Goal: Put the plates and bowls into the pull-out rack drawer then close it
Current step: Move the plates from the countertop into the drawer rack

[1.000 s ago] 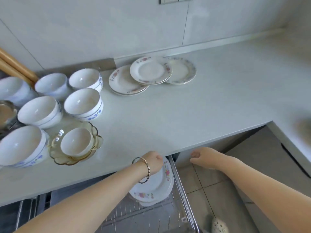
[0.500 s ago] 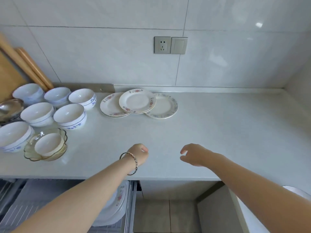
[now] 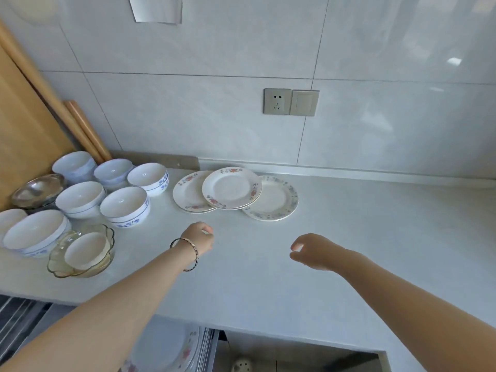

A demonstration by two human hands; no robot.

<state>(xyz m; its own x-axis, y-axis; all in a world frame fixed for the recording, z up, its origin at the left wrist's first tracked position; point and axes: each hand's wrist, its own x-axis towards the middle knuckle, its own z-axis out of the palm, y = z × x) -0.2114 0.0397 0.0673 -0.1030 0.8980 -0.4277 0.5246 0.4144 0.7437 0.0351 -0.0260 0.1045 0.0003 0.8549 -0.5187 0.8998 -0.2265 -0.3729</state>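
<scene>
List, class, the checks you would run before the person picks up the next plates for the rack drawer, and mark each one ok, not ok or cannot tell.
1. Both hands free: left hand and right hand hold nothing. Ok.
2. Plates reachable: the overlapping plates lie just beyond the hands on the countertop. Ok.
3. Path clear: nothing stands between hands and plates. Ok.
4. Drawer open: the pull-out rack drawer shows below the counter edge. Ok.
5. Room left in it: stored plates show, the rest is hidden. Cannot tell.

Glossy ceramic plates (image 3: 232,187), matt countertop (image 3: 349,224), amber glass dish (image 3: 80,251), seemingly metal bowl (image 3: 37,189).
</scene>
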